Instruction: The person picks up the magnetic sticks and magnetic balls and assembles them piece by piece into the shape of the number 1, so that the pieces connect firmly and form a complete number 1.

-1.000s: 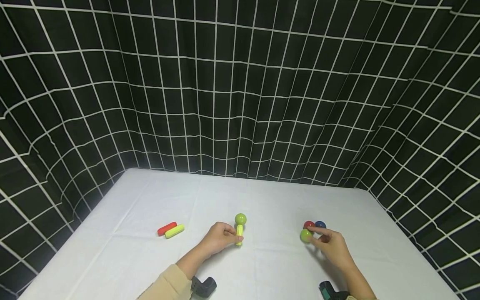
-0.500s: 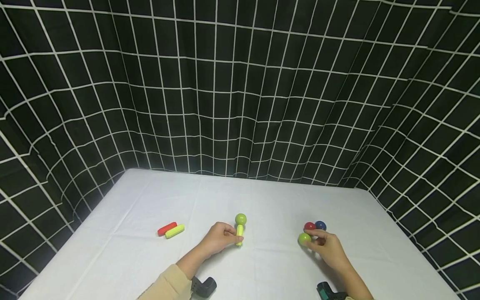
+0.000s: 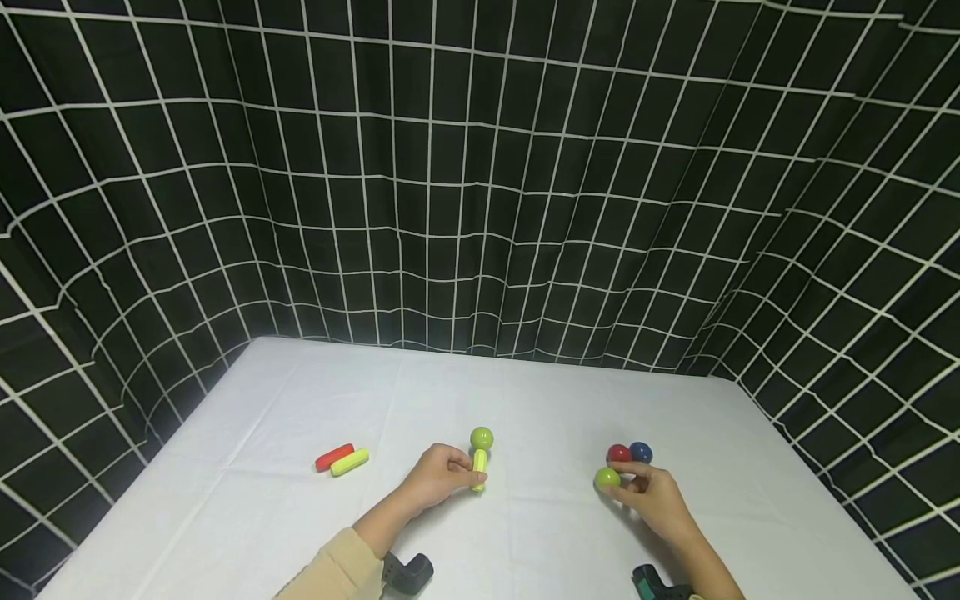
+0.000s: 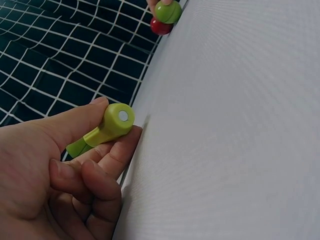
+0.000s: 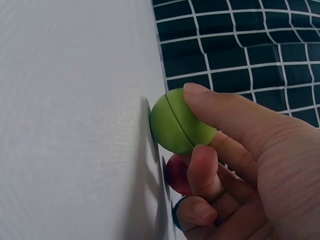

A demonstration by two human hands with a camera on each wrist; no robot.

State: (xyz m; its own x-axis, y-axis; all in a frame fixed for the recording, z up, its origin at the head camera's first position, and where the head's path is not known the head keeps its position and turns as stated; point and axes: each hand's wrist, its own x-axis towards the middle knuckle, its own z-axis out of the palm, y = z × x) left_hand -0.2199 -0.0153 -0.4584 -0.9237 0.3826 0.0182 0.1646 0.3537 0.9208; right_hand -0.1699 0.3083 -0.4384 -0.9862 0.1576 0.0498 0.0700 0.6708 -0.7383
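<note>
My left hand (image 3: pixel 437 479) pinches a yellow-green rod (image 3: pixel 479 468) between thumb and fingers; a pale round disc shows on the rod's end in the left wrist view. The rod's far end meets a green ball (image 3: pixel 482 438) on the table. On the right side, my right hand (image 3: pixel 655 497) pinches a second green ball (image 5: pixel 172 122), which has a seam around it, with thumb and fingers. Just behind that ball sit a red ball (image 3: pixel 618 452) and a blue ball (image 3: pixel 641 452), both partly hidden by the fingers in the right wrist view.
A red rod (image 3: pixel 333 457) and another yellow-green rod (image 3: pixel 349 462) lie side by side on the left of the white-covered table (image 3: pixel 300 392). Dark curtains with a white grid (image 3: pixel 450 208) surround the table at the back and sides.
My right hand has drawn its green ball slightly left and nearer, away from the red and blue balls. The left hand and its rod stay in place.
</note>
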